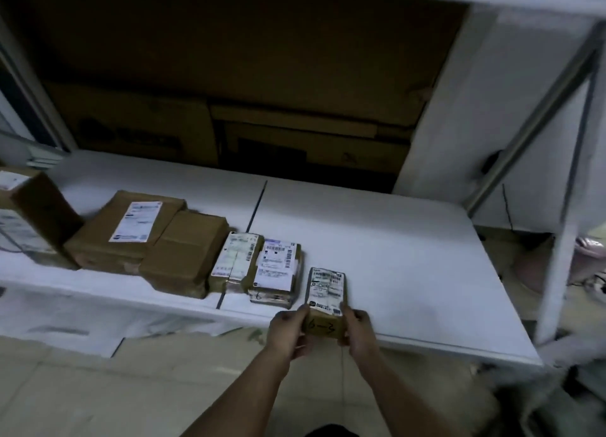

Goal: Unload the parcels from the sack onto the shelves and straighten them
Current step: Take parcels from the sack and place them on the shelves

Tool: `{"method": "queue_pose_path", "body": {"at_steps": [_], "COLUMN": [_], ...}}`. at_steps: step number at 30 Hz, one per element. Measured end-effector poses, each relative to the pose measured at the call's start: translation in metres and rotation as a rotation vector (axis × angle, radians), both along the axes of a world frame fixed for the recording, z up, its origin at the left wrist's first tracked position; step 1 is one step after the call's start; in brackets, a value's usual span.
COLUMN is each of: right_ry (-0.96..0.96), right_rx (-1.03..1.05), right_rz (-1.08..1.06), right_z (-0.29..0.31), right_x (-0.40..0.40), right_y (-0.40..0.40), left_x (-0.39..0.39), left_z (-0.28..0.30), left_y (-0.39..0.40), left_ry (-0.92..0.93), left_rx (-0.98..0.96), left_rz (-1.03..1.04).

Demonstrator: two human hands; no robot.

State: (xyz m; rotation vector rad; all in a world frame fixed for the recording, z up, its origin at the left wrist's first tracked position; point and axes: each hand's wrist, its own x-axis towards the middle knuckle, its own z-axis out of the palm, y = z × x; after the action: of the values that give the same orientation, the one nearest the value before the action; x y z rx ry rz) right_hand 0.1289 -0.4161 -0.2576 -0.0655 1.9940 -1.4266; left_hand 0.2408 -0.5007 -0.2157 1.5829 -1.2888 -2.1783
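— What have you got in your hands?

— A small box, low in the middle of the frame. My left hand grips its left side and my right hand grips its right side, fingers curled round the near end. That end sticks out past the front edge of the white shelf; the far end lies over the shelf top. A white label covers its top face, and "6-3" is handwritten on the brown end facing me.

— And the rest of the parcels?

— They sit in a row on the shelf, running from my box toward the left edge of the frame. Just left of mine is a labelled flat parcel, near but not touching. Touching that one on its left is another labelled parcel. Then comes a plain brown box, and pressed against it a wider brown box with a white label on top. At the far left edge a tall brown carton stands tilted, cut off by the frame.

— Anything behind them?

— Large dark cardboard boxes stand against the back of the shelf, in the upper middle of the frame. A grey metal brace slants down the upper right. The right half of the shelf top is bare white board. The picture is a bit blurred, so I can't read the label print.
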Motion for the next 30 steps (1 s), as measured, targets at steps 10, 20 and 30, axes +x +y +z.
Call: {"method": "queue_pose_path", "body": {"at_steps": [10,20,30], "right_ry": [0.136,0.028,-0.089], "right_rx": [0.097,0.03,-0.059], "right_rz": [0.029,-0.138,-0.163], "right_z": [-0.04,-0.037,-0.029], "right_x": [-0.005,0.003,-0.004], "right_y": [-0.028,-0.035,-0.045], "left_x": [-0.005,0.001,0.004], "left_z": [-0.044,-0.044,-0.036], "left_y": [0.001,-0.007,-0.01], "left_ry": [0.118,0.113,0.114], "left_rx": [-0.033,-0.042,-0.006], "left_rz": [0.12,-0.014,-0.067]}}
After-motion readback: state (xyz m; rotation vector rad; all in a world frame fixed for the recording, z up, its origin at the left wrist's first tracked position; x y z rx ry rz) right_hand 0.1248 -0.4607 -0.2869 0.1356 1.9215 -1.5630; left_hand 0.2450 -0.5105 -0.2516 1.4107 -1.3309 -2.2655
